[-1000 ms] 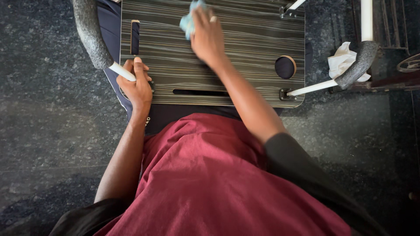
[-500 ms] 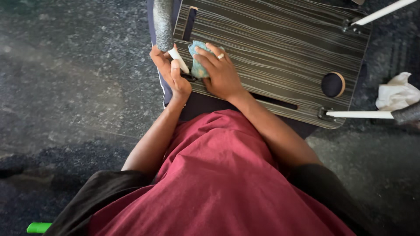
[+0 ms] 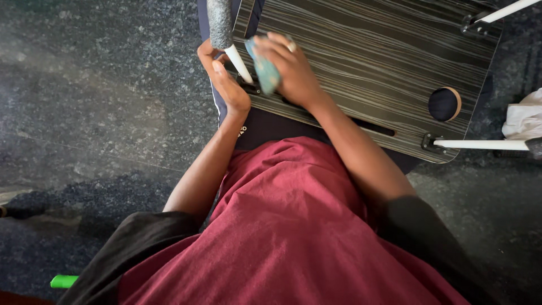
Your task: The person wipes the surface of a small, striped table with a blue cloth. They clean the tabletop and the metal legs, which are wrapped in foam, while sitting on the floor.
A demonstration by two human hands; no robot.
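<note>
Dark streaked wood-grain table point(image 3: 361, 51) with a smooth satin face, white glossy metal leg point(image 3: 240, 63), grey rough foam sleeve point(image 3: 219, 22), soft teal cloth point(image 3: 264, 69), speckled matt stone floor point(image 3: 101, 90)

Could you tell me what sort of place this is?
Probably a room in a home: a speckled dark stone floor, where a person's left hand steadies an upturned folding lap table while the right hand holds a cloth.

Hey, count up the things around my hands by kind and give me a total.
Dark striped wooden lap table: 1
White metal table legs: 3
Grey foam leg sleeve: 1
Teal cleaning cloth: 1
White crumpled cloth: 1
Total: 7
</note>
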